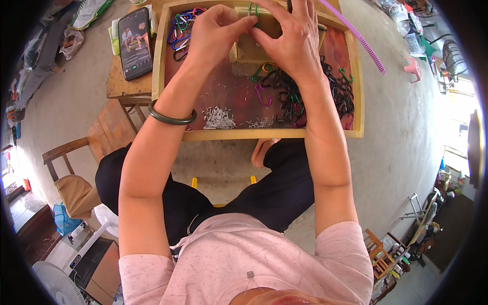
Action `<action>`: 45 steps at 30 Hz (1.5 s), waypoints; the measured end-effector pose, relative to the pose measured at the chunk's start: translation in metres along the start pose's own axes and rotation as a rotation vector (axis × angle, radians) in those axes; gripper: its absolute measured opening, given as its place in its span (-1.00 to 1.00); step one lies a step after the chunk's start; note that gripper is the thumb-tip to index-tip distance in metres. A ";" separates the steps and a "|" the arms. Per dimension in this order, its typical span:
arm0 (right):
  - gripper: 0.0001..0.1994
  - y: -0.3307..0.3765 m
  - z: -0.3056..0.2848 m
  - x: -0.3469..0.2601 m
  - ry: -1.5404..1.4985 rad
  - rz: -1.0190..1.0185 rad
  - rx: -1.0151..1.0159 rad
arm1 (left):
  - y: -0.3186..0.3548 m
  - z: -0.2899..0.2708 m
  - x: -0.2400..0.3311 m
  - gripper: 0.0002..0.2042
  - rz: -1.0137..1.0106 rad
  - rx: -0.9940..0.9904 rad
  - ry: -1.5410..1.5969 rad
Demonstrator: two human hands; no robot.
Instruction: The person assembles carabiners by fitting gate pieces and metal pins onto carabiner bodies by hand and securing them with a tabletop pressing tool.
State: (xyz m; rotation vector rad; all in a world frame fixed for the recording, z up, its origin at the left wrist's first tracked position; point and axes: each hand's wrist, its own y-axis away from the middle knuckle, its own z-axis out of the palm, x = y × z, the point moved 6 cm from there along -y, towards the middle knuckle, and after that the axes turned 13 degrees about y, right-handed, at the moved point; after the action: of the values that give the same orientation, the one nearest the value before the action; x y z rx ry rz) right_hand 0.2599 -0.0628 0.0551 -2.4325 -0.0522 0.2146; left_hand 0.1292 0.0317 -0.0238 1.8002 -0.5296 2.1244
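Near the top of the picture, my left hand (213,35) pinches a small green carabiner (256,16) between thumb and fingers. From the other side, the thumb and forefinger of my right hand (294,44) close around the same carabiner; the forefinger's tip runs up to the picture's edge. Both hands are above a yellowish block (249,48) in a wooden tray (244,134). Beside my left hand lie blue, red and green carabiners (180,33). Under my right wrist spread many black carabiners (284,94), and a purple hook-shaped piece (263,95) lies left of them.
Small silvery pins (218,118) form a pile along the tray's near side. A phone (135,43) rests on the wooden table (116,84) to the left. A purple coiled cord (361,38) hangs at the right. A wooden chair (109,127) stands at the left, a pink stool (413,69) at the far right.
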 end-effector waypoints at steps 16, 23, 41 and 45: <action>-0.58 -0.010 -0.003 0.021 -0.204 0.195 -0.032 | 0.011 0.001 0.006 -0.47 0.095 0.040 -0.449; -0.56 -0.013 0.005 -0.003 -0.277 0.023 -0.145 | 0.029 0.009 0.021 -0.64 0.197 0.148 -0.784; -0.53 -0.010 -0.005 -0.009 -0.184 -0.163 0.057 | 0.041 0.018 0.092 -0.45 0.817 0.171 -1.068; -0.55 -0.005 -0.007 -0.013 -0.114 -0.072 -0.002 | 0.038 0.012 0.091 -0.44 0.878 0.201 -1.101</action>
State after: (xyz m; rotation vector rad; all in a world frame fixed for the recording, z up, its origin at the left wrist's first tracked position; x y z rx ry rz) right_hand 0.2478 -0.0645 0.0651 -2.4137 -0.1912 0.3209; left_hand 0.1069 -0.0081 0.0641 3.2008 -1.6280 1.3086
